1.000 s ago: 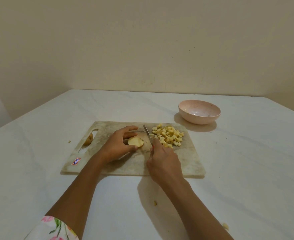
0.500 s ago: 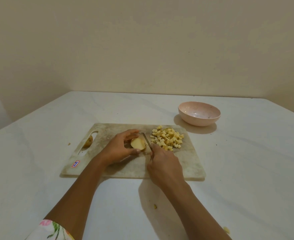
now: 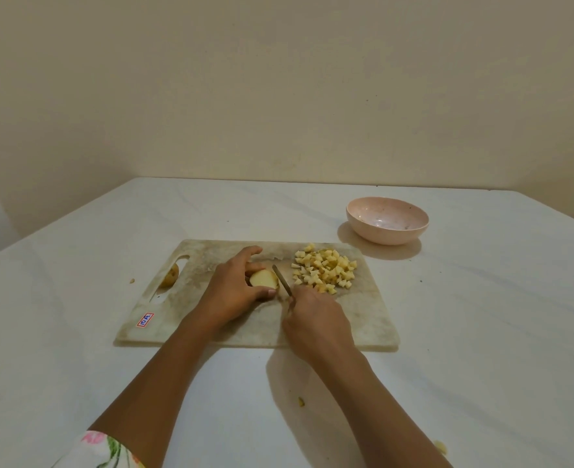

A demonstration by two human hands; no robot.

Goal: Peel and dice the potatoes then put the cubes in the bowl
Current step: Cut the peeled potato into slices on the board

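Observation:
On the worn cutting board (image 3: pixel 366 319) my left hand (image 3: pixel 231 292) grips a peeled potato piece (image 3: pixel 263 278), fingers curled over it and thumb at its near side. My right hand (image 3: pixel 312 319) grips a knife (image 3: pixel 281 278), whose blade lies against the right face of the potato piece. A pile of potato cubes (image 3: pixel 324 273) sits on the board's far right part. The pink bowl (image 3: pixel 387 231) stands beyond the board to the right and holds no cubes. An unpeeled potato (image 3: pixel 170 275) lies in the board's handle slot at the left.
The board lies on a white table (image 3: pixel 481 332) that meets a beige wall at the back. Small potato scraps lie on the table: one (image 3: pixel 301 401) near my right forearm, one (image 3: pixel 441 446) at the lower right, a crumb (image 3: pixel 132 281) left of the board.
My left hand turned the potato piece up and shifted it slightly right. The knife blade moved left from the cube pile until it lay against the piece.

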